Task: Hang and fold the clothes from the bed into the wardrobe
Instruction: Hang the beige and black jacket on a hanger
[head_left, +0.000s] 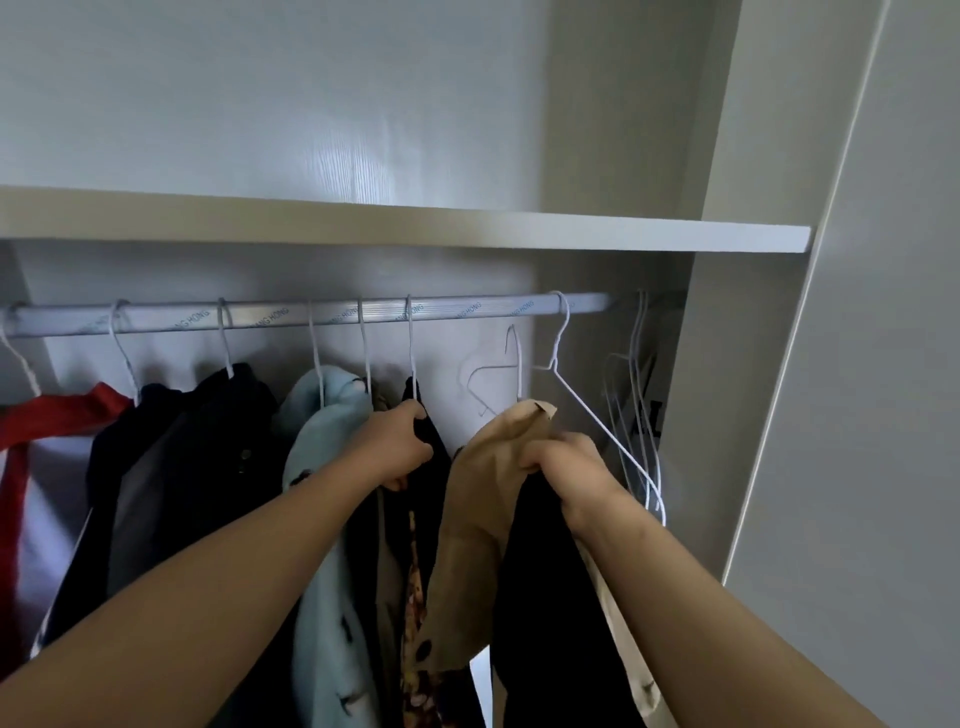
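Left hand (397, 446) gripped a black garment (415, 388) hung at centre frame. Right hand (563, 475) clutched a beige buttoned jacket (478, 519) on a white wire hanger (517, 361), its hook just below the silver wardrobe rail (171, 319), right of centre.

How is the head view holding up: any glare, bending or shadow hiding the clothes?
Head view: soft glare on the back panel above the shelf; wide-angle bowing of the rail; the dark garments beside the left hand sink into shadow; the beige garment reads clearly.
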